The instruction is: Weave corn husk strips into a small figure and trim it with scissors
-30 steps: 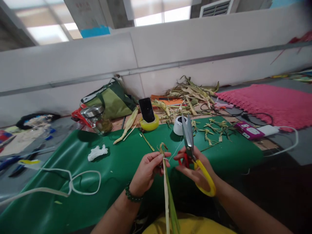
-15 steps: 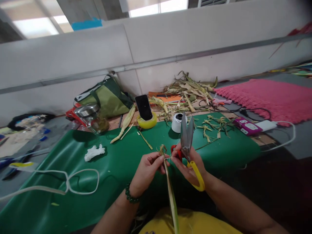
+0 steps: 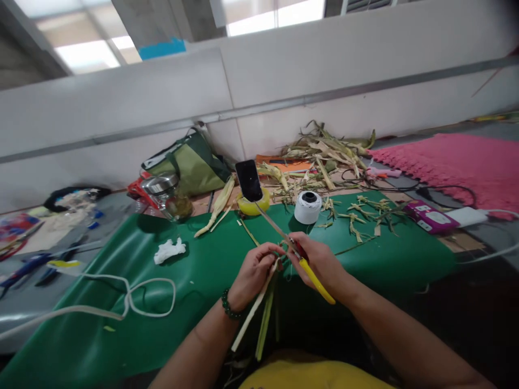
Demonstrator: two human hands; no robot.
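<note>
My left hand point(image 3: 253, 275), with a dark green bead bracelet at the wrist, is closed on the end of some plant strips that look like corn husk point(image 3: 253, 316). Pale and green strips hang down from it towards my lap. My right hand point(image 3: 320, 262) grips scissors point(image 3: 318, 283) with a yellow and a red handle, their blades slanting up and left over the green mat. Its fingertips meet those of my left hand at the bound end of the strips, where a thin thread shows faintly. A white thread spool point(image 3: 308, 209) stands just beyond my right hand.
On the green mat point(image 3: 194, 297) lie crumpled tissue point(image 3: 169, 250), a looped white cable point(image 3: 172, 302) and small tied husk pieces point(image 3: 357, 219). Behind are a glass jar point(image 3: 172, 202), green bag point(image 3: 198, 167), phone point(image 3: 248, 181) on a yellow tape roll point(image 3: 259, 204) and a husk pile point(image 3: 324, 146).
The scissors have swung from pointing upright to slanting left beside my left hand. The strips' lower ends have swung left and spread apart. The camera view has shifted slightly left.
</note>
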